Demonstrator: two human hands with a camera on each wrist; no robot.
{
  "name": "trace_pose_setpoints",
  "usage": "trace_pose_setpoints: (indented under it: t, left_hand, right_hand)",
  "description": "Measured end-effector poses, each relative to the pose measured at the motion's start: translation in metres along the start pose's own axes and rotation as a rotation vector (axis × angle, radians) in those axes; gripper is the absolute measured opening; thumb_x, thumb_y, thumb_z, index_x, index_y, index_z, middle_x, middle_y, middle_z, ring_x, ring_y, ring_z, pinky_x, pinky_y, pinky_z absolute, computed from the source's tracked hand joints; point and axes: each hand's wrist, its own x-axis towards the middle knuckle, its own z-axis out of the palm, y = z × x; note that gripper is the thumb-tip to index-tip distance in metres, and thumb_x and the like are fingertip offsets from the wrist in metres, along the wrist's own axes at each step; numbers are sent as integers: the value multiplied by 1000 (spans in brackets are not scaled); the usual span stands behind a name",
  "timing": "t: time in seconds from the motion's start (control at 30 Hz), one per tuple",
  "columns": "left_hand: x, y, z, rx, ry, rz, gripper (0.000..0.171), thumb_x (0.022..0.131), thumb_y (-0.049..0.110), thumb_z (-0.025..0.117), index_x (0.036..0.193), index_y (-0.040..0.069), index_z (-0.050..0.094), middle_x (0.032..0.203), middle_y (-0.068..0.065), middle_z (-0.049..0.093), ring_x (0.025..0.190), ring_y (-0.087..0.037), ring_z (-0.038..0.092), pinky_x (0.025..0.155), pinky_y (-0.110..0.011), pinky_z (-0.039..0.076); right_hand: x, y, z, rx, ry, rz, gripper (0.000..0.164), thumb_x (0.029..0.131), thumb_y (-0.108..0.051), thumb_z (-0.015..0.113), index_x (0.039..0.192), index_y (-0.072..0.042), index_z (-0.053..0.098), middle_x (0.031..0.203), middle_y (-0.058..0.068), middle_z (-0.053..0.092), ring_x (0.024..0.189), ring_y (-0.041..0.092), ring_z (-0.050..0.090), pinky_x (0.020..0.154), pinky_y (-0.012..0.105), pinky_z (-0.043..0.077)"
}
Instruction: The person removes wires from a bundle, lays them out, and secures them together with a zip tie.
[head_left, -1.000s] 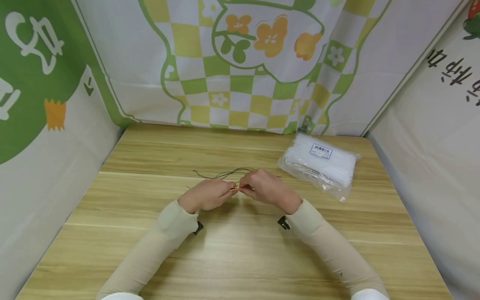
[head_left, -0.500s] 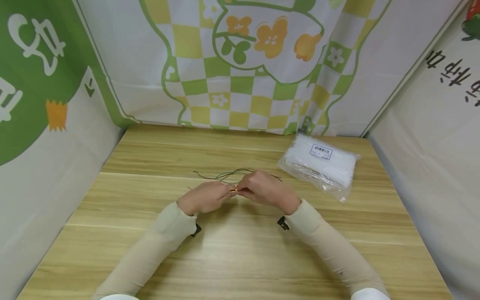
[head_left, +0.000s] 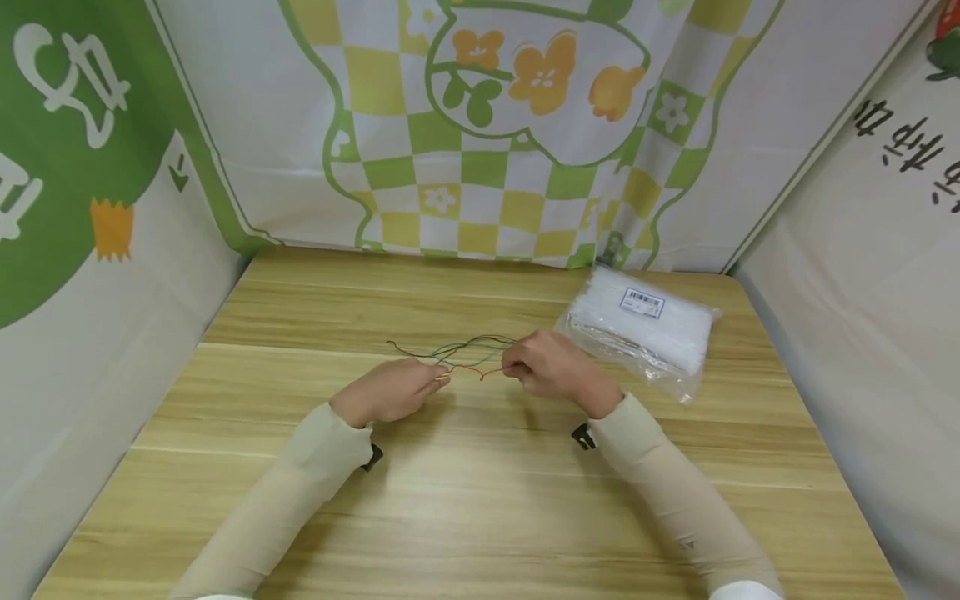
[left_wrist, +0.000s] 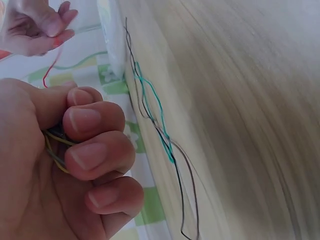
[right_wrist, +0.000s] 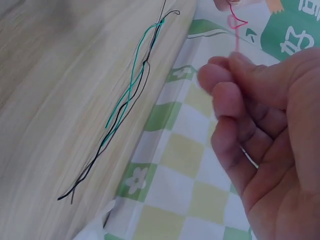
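Observation:
My left hand (head_left: 390,390) curls around several thin yellow wires (left_wrist: 59,161), which show between palm and fingers in the left wrist view. From its fingertips a bent red-orange wire (head_left: 482,375) runs across to my right hand (head_left: 551,365). The right thumb and forefinger pinch that wire's other end, and its kinked middle hangs in the gap between the hands. Just beyond the hands, loose green wires (right_wrist: 135,75) and black wires (left_wrist: 181,195) lie crossed on the wooden table (head_left: 480,500). The right hand partly covers this bunch in the head view.
A clear plastic bag (head_left: 675,333) packed with white strips, bearing a label (head_left: 642,303), lies at the table's back right. Printed cloth walls (head_left: 480,192) stand behind the table and along both sides. Each wrist has a black buckle (head_left: 583,437) hanging under the cuff.
The hands have drawn apart, left hand leftward and right hand to the right and slightly up. The red-orange wire, earlier bunched between the fingertips, now spans the gap.

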Motion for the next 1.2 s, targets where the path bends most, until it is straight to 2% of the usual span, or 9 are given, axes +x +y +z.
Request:
trace_pose_setpoints:
  t: [0.07,0.13,0.23,0.33,0.63,0.83,1.07,1.13,1.2]
  left_hand:
    - [-1,-4,0,-12,7,-8,41,116,26,38,135,3,66,128,-14,73,123,-32,69,109,-53,53]
    - [-3,-9,-1,-35,12,-12,34,116,25,41,121,7,70,105,-6,74,100,-22,71,97,-48,57]
    - [-6,-15,-5,-55,13,8,28,114,20,47,95,9,65,76,3,54,69,-9,49,75,-35,51]
    - [-10,-17,-10,-62,26,28,31,112,16,52,82,9,55,68,7,40,61,-6,35,65,-27,41]
    - [-21,-27,-12,-18,71,19,37,110,14,56,75,19,45,66,9,36,60,-4,30,60,-23,33]
    - [-26,-32,-12,-76,60,-2,36,110,13,54,76,18,44,66,9,35,59,-5,29,58,-22,28]
    - [-29,-36,-12,-166,38,35,36,113,15,48,77,15,44,65,8,36,56,-4,28,59,-24,31]
    - [-31,-36,-12,-163,36,11,33,114,19,46,84,13,57,69,5,49,60,-6,42,68,-28,46]
    - [-34,-36,-13,-164,32,-24,35,115,24,42,103,7,70,90,-3,70,80,-17,65,92,-42,56]
  right_hand:
    - [-1,0,-1,2,0,5,26,96,5,67,79,-13,74,72,-6,70,60,2,56,59,20,49]
    - [-4,0,-3,-1,15,3,18,97,2,68,90,-10,79,83,-1,78,65,5,64,64,24,56]
    - [-7,2,-4,-8,42,-7,23,98,4,65,83,-11,74,72,-3,69,58,4,49,58,22,46]
    - [-9,5,-2,-34,60,-6,28,98,6,63,78,-14,66,64,-5,56,57,4,36,56,21,34]
    - [-11,12,5,-112,40,21,31,99,0,68,74,-16,58,61,-8,45,55,4,29,54,20,26]
    - [-12,13,3,-158,47,10,29,96,0,69,74,-15,59,59,-7,50,54,5,32,51,21,28]
    - [-18,17,2,-176,61,-2,27,93,2,70,75,-16,62,62,-7,58,55,6,37,51,25,36]
    - [-19,19,2,-170,69,-6,28,90,5,70,74,-16,62,63,-7,59,55,6,39,51,26,38]
    - [-20,20,2,-161,72,-11,31,86,10,68,73,-17,60,63,-7,59,55,6,41,51,27,40]
